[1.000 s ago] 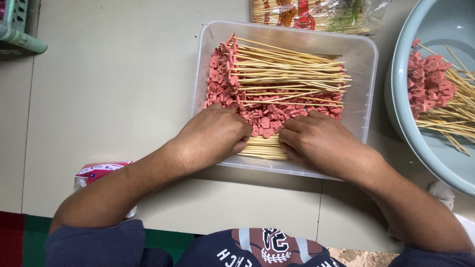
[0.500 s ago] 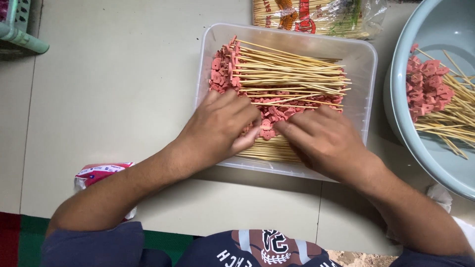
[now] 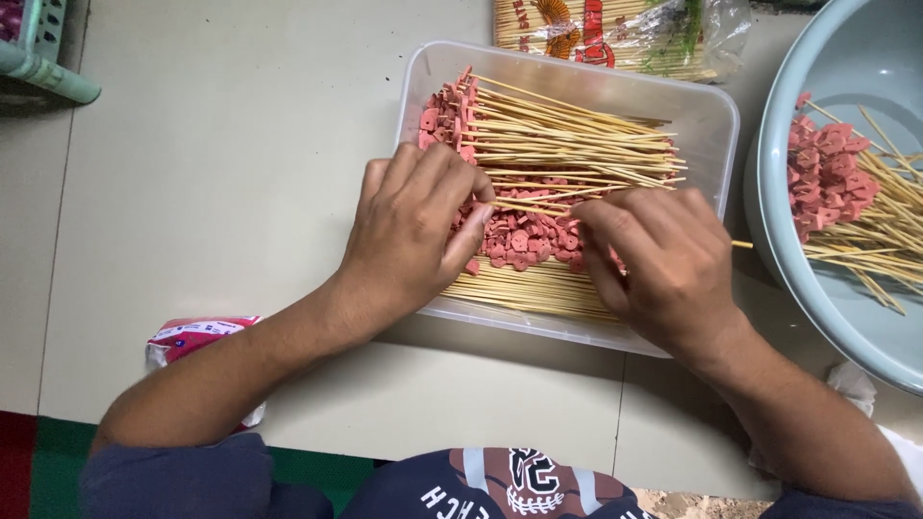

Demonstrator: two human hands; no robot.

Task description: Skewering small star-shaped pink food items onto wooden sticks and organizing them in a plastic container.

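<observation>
A clear plastic tray holds a stack of loaded bamboo skewers, loose pink sausage pieces and bare sticks along its near side. My left hand rests over the tray's left part, thumb and fingertips pinched at one end of a single bamboo skewer. My right hand is curled around the other part of that skewer, whose end pokes out past the hand to the right. Whatever lies under both palms is hidden.
A pale blue basin at the right holds more skewers with pink pieces. A bag of bamboo sticks lies beyond the tray. A green crate is at top left, a pink and white packet by my left forearm.
Both hands have shifted from the tray's near edge up over the pile of pink pieces. The left fingers now pinch at a single skewer that spans between the hands.
</observation>
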